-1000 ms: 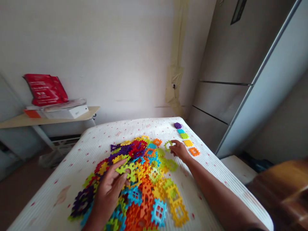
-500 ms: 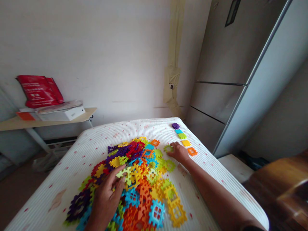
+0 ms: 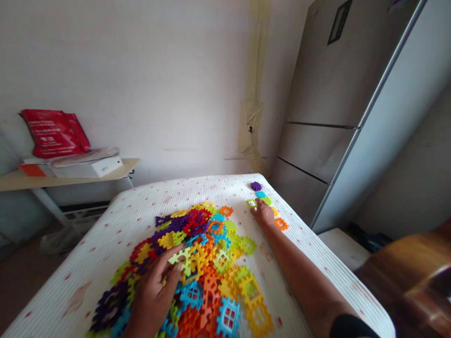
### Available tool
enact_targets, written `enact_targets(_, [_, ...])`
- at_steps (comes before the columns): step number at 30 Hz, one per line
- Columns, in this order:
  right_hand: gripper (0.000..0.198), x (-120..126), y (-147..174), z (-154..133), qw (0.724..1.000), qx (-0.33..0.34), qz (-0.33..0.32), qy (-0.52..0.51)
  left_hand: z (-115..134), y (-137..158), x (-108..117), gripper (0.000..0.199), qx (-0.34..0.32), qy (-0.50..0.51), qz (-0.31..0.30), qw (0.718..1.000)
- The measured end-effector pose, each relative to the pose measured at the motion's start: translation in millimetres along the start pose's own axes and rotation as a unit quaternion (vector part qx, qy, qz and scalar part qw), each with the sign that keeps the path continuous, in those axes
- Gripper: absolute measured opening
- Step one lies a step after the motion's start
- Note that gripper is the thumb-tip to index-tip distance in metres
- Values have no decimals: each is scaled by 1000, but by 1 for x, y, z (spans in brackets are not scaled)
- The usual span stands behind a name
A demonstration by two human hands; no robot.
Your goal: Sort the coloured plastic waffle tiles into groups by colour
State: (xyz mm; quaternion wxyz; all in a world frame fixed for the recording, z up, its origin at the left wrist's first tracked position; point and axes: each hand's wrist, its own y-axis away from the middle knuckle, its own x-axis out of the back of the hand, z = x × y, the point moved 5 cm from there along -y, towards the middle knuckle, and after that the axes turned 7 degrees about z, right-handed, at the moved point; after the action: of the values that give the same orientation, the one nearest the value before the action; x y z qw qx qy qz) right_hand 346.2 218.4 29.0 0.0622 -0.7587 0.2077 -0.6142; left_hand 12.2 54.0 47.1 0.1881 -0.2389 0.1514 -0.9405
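Observation:
Reaching to the far right of the table, my right hand (image 3: 264, 215) has its fingers closed on a light green interlocking plastic piece (image 3: 251, 203). It is beside a row of pieces: purple (image 3: 256, 186), blue (image 3: 260, 194), green (image 3: 267, 201), yellow (image 3: 276, 212) and orange (image 3: 281, 224). My left hand (image 3: 155, 284) rests over the big pile, thumb and fingers pinching a pale green notched piece (image 3: 181, 258). Around it lie mixed pieces, among them a blue window-shaped piece (image 3: 228, 317), a yellow window piece (image 3: 259, 319) and a dark purple piece (image 3: 112, 303).
A white spotted cloth (image 3: 79, 270) covers the table. To the right stand a tall grey fridge (image 3: 310, 94) and a blurred brown shiny object (image 3: 408, 267). On a side table (image 3: 130, 166) at left are a red bag (image 3: 52, 134) and a white box (image 3: 102, 166).
My right hand has moved away from me with the light green piece, from near the pile's edge to beside the green piece in the row. My left hand has hardly moved.

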Motion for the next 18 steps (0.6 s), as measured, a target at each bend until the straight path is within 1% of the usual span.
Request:
enact_targets(2, [35,-3,-4,-1,1000,-10,-3,7,-1,0,0,44,5,2,2,1000])
enact_targets(8, [28,-8,-8,-3,999,-25,-9,25,-7,-2,-1,46,5,-1,-25,1000])
enact_targets(14, [27,-10,-8,0,999,-30,-15,34,-4,0,0,44,5,0,-8,1000])
enact_targets(18, [27,-10,-7,0,999,-27,-15,35,-3,0,-1,45,5,3,-21,1000])
